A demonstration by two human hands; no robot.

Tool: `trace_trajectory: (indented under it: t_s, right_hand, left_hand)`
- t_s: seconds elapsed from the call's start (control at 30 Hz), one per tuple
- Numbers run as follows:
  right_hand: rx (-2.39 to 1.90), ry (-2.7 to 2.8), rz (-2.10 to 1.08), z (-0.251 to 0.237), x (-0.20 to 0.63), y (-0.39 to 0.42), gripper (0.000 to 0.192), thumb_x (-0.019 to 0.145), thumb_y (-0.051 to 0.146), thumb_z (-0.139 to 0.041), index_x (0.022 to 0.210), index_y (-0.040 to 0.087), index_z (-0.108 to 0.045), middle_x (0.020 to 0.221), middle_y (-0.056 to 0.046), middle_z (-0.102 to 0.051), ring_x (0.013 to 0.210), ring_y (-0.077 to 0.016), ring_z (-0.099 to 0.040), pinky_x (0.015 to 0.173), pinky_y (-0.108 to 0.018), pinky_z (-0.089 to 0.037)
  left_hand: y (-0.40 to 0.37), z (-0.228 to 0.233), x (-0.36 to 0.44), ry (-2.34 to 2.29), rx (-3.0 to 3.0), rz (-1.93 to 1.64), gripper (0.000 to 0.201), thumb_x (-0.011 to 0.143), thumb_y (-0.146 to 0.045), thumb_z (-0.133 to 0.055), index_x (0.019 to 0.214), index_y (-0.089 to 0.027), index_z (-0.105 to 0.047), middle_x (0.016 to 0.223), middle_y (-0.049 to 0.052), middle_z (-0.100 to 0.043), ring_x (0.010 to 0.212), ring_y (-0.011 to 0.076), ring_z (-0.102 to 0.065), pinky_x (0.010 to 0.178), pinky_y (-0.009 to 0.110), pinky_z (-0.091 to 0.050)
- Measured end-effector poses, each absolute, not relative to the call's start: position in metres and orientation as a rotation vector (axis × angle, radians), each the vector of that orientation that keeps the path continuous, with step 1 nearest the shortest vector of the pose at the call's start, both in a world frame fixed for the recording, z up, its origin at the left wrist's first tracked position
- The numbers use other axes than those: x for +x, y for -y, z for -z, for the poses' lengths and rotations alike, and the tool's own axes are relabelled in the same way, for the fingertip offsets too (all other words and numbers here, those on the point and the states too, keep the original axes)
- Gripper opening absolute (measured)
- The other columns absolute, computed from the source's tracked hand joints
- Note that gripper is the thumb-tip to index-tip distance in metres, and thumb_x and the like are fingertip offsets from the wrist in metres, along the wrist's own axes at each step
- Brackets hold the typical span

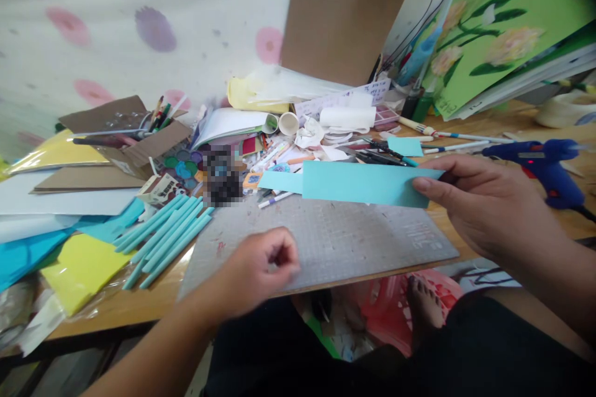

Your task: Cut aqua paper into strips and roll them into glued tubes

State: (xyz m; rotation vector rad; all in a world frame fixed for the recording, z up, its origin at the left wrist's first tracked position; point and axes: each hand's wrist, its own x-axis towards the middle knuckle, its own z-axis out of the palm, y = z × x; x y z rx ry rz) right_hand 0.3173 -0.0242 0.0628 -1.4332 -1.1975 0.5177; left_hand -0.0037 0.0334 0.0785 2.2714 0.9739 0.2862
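Note:
Between the thumb and fingers of my right hand (484, 205) is a flat strip of light blue paper (363, 184), pinched at its right end. It hangs level above the grey cutting mat (354, 236), apart from it. My left hand (263, 267) is over the near edge of the mat, fingers curled into a loose fist with a hollow and nothing visible inside. Another light blue piece of paper (282, 181) shows behind the strip's left end. Left of the mat lie several rolled light blue paper tubes (172, 236) side by side.
A blue hot glue gun (544, 161) with a red light lies at the right. Pens, paper scraps and a white roll (347, 116) crowd the back. Yellow paper (81, 267) and cardboard (93, 178) are at the left. A brown board (344, 18) leans on the curtain.

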Motion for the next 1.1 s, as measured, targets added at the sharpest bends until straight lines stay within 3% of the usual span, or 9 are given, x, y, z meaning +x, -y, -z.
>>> trace_trajectory:
  t_s: [0.1, 0.2, 0.33, 0.43, 0.5, 0.6, 0.83, 1.0, 1.1]
  right_hand:
    - [-1.437, 1.193, -0.545, -0.06, 0.32, 0.022, 0.032, 0.076, 0.049, -0.074, 0.094, 0.023, -0.067, 0.067, 0.004, -0.056, 0.059, -0.0123, -0.047, 0.053, -0.027, -0.034]
    - [-1.444, 1.213, -0.598, -0.061, 0.319, 0.019, 0.032, 0.075, 0.05, -0.074, 0.09, 0.023, -0.068, 0.068, 0.003, -0.056, 0.06, -0.0123, -0.047, 0.054, -0.026, -0.034]
    - [-1.486, 1.257, -0.741, -0.068, 0.309, 0.019, 0.034, 0.071, 0.05, -0.074, 0.085, 0.02, -0.069, 0.066, 0.003, -0.055, 0.057, -0.0116, -0.046, 0.051, -0.024, -0.035]
    - [-1.499, 1.294, -0.88, -0.068, 0.298, 0.019, 0.034, 0.071, 0.048, -0.071, 0.089, 0.019, -0.068, 0.063, 0.004, -0.053, 0.053, -0.0112, -0.046, 0.047, -0.023, -0.036]
    - [-1.509, 1.306, -0.942, -0.065, 0.291, 0.017, 0.033, 0.071, 0.045, -0.069, 0.09, 0.019, -0.068, 0.062, 0.005, -0.05, 0.052, -0.0109, -0.045, 0.046, -0.023, -0.037]
    - [-1.53, 1.303, -0.985, -0.058, 0.284, 0.015, 0.032, 0.072, 0.044, -0.065, 0.09, 0.018, -0.066, 0.063, 0.005, -0.047, 0.053, -0.0107, -0.043, 0.047, -0.023, -0.037]
    - [-1.552, 1.432, -0.994, -0.044, 0.281, 0.012, 0.032, 0.072, 0.029, -0.064, 0.103, 0.021, -0.069, 0.064, 0.005, -0.045, 0.058, -0.0119, -0.045, 0.053, -0.024, -0.037]
    - [-1.655, 1.58, -0.911, -0.038, 0.274, 0.01, 0.029, 0.074, 0.023, -0.06, 0.099, 0.022, -0.074, 0.064, 0.002, -0.059, 0.058, -0.0151, -0.054, 0.055, -0.027, -0.042]
    - [-1.691, 1.694, -0.804, -0.047, 0.278, 0.01, 0.031, 0.073, 0.021, -0.064, 0.1, 0.027, -0.075, 0.082, 0.0, -0.073, 0.073, -0.0183, -0.064, 0.069, -0.029, -0.049]
  left_hand:
    - [-0.01, -0.071, 0.001, -0.914, 2.327, -0.278, 0.014, 0.082, -0.017, -0.061, 0.094, -0.024, -0.059, 0.065, -0.009, -0.063, 0.057, 0.0094, -0.06, 0.055, 0.018, -0.046]
    - [-0.007, -0.064, 0.001, -0.895, 2.451, -0.334, 0.012, 0.089, -0.02, -0.053, 0.081, -0.024, -0.061, 0.067, -0.007, -0.064, 0.061, 0.0105, -0.061, 0.058, 0.02, -0.046]
    - [-0.018, -0.063, -0.003, -1.038, 2.6, -0.646, 0.024, 0.091, -0.014, -0.044, 0.113, -0.022, -0.052, 0.091, 0.002, -0.065, 0.076, 0.0161, -0.063, 0.069, 0.028, -0.051]
    - [-0.025, -0.066, 0.002, -1.025, 2.749, -0.878, 0.038, 0.088, -0.02, -0.056, 0.125, -0.02, -0.045, 0.116, 0.011, -0.056, 0.105, 0.0262, -0.057, 0.091, 0.043, -0.048]
    - [-0.028, -0.068, 0.008, -0.94, 2.862, -0.949, 0.034, 0.086, -0.023, -0.063, 0.119, -0.022, -0.052, 0.12, 0.011, -0.054, 0.114, 0.0308, -0.05, 0.1, 0.05, -0.041]
    - [-0.031, -0.07, 0.016, -0.814, 2.975, -0.937, 0.01, 0.09, -0.017, -0.055, 0.097, -0.022, -0.061, 0.104, 0.007, -0.061, 0.1, 0.026, -0.055, 0.094, 0.046, -0.045]
    - [-0.042, -0.05, 0.009, -0.651, 3.11, -0.691, 0.02, 0.094, -0.012, -0.04, 0.087, -0.017, -0.058, 0.11, 0.011, -0.068, 0.1, 0.0213, -0.065, 0.085, 0.033, -0.054]
    - [-0.042, -0.042, 0.016, -0.578, 3.195, -0.533, 0.024, 0.089, -0.011, -0.038, 0.088, -0.016, -0.062, 0.1, 0.012, -0.073, 0.087, 0.0247, -0.071, 0.071, 0.036, -0.06]
    - [-0.041, -0.046, 0.026, -0.547, 3.239, -0.519, 0.022, 0.081, -0.008, -0.044, 0.082, -0.015, -0.065, 0.095, 0.015, -0.074, 0.081, 0.0307, -0.072, 0.066, 0.044, -0.061]
